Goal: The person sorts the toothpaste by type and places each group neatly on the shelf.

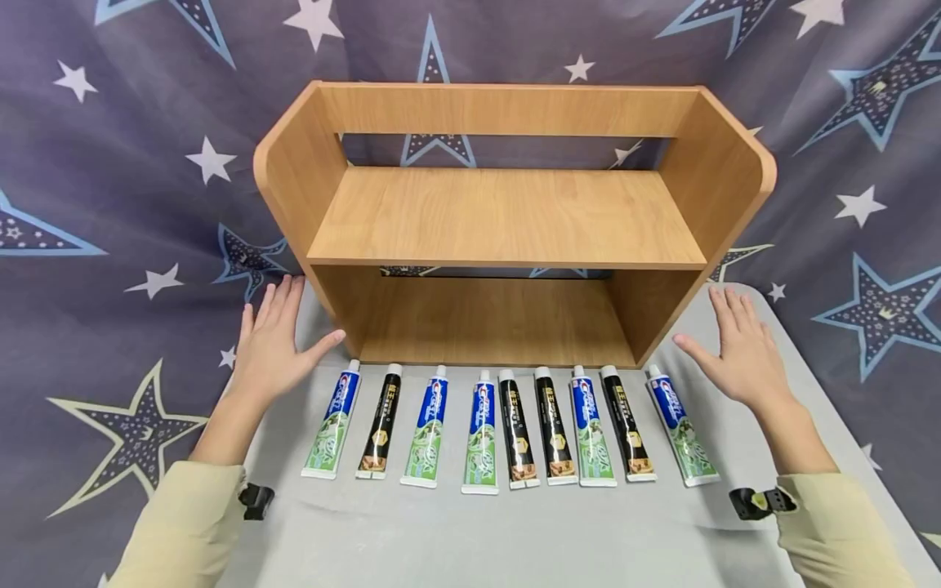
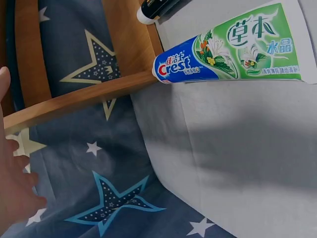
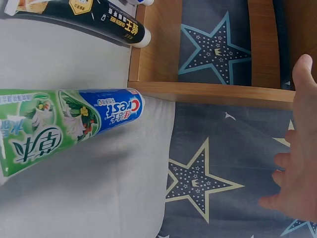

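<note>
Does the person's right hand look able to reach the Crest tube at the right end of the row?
Probably yes: the right hand holds nothing, and no other object shows between it and that tube. The wooden shelf stands beyond the tube, so it should not hinder.

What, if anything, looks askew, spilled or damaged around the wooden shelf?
Nothing looks spilled or damaged, and the wooden shelf stands upright. One minor oddity: the toothpaste tubes in front of it are unevenly spaced, and the leftmost tube and rightmost tube slant, cap ends inward, so the row looks untidy.
</note>
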